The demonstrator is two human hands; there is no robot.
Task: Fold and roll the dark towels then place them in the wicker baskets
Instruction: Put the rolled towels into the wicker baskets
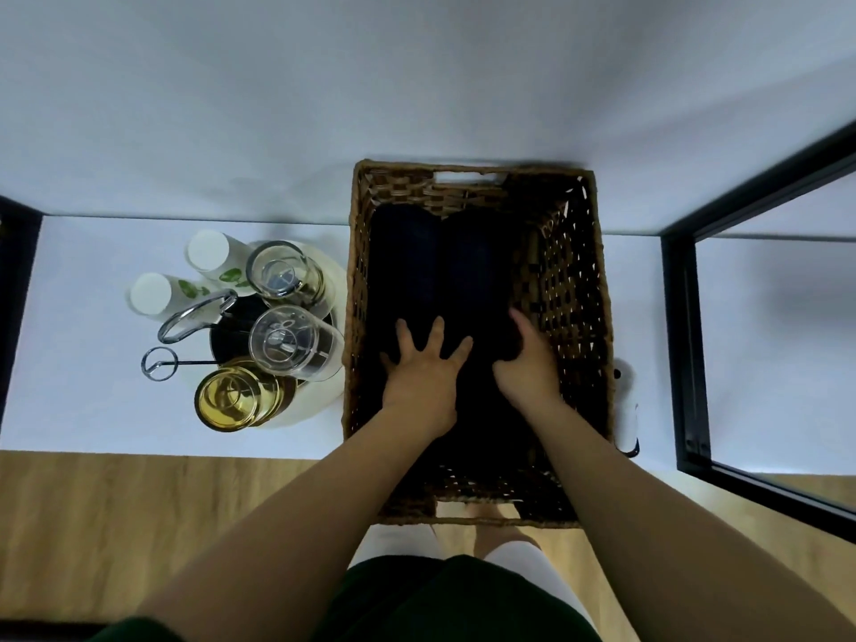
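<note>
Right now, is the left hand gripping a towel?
No, the left hand rests flat with fingers spread on the towels in the basket.

Home, white shelf, glass tumblers, wood floor

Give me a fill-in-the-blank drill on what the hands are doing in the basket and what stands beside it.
1. The left hand lies flat, its fingers ____, on the dark towels.
2. The right hand ____ the near end of a rolled towel.
3. The round tray of glasses stands to the ____ of the wicker basket.

Missing words: spread; grips; left.
</note>
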